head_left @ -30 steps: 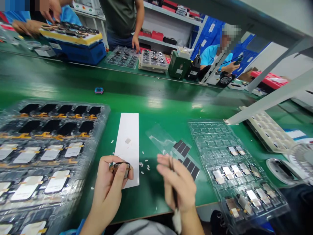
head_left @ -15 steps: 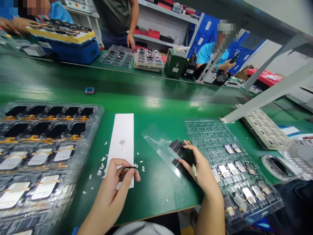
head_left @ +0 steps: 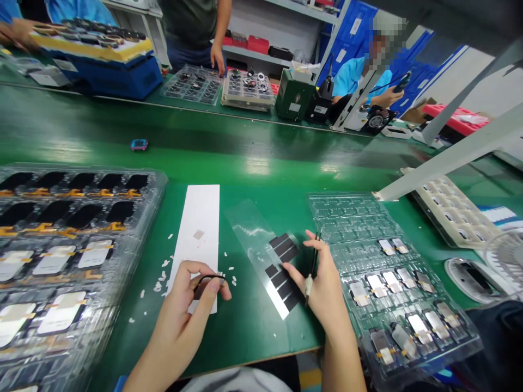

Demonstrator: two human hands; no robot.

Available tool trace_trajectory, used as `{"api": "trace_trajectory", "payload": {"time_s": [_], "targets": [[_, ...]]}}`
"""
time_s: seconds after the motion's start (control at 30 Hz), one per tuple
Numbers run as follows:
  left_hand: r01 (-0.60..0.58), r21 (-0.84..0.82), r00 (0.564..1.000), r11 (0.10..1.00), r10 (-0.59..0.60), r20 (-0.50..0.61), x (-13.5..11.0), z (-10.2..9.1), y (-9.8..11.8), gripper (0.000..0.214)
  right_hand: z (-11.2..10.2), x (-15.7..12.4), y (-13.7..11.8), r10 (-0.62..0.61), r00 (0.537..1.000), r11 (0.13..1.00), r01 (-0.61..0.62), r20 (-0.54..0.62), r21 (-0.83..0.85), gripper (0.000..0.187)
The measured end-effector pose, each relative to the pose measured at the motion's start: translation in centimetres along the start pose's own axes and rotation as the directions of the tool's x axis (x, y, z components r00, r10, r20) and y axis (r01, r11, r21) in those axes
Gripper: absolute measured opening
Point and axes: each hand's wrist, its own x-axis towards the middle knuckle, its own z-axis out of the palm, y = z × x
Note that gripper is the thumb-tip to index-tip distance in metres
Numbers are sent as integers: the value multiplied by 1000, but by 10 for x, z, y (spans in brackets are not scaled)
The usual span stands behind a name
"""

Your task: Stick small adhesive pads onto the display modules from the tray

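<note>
My left hand (head_left: 186,307) is closed on a small, thin display panel (head_left: 210,276) with a black curved edge; the fingers cover most of it. The panel is above the lower end of a long white paper strip (head_left: 201,209). In my right hand (head_left: 324,283) is a pair of dark tweezers (head_left: 314,264), tips pointing away from me. The thumb is at the edge of a clear film sheet (head_left: 249,231) that carries several black adhesive pieces (head_left: 285,247). Nothing can be made out between the tweezer tips.
At left, a clear tray (head_left: 141,218) holds display panels in rows. Another clear tray (head_left: 339,218) with several panels lies at right. White scraps (head_left: 158,286) litter the table. Beyond are a shiny small device (head_left: 139,145), a white post (head_left: 441,158) and co-workers.
My right hand has drawn back slightly from the black pieces, uncovering more of them, and the tweezers stand more upright. My left hand still holds the panel. The view has shifted a little.
</note>
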Motion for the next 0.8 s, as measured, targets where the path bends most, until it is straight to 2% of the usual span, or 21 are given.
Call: {"api": "trace_trajectory", "payload": {"time_s": [0.1,0.17,0.33,0.47,0.63,0.8], "targets": [[-1,-13,1000,1000,1,-5,1,0,-1,16,-1,3,3,-38,989,999,38,140,2,23],[-5,-16,1000,1000,5,-12,1,1,-1,16,1,3,5,-47,981,999,47,189,5,15],[-10,-12,999,1000,10,-42,1,0,-2,18,3,0,-4,-42,998,997,40,46,61,14],[-14,-12,999,1000,13,-30,1,0,-2,17,0,-3,-26,-51,996,975,67,-80,210,22],[-15,-24,1000,1000,14,-11,1,-1,-4,20,1,-2,-49,-68,995,901,91,-69,425,31],[-7,-29,1000,1000,6,-25,2,0,-4,21,4,0,-59,-117,991,898,135,-68,418,30]]}}
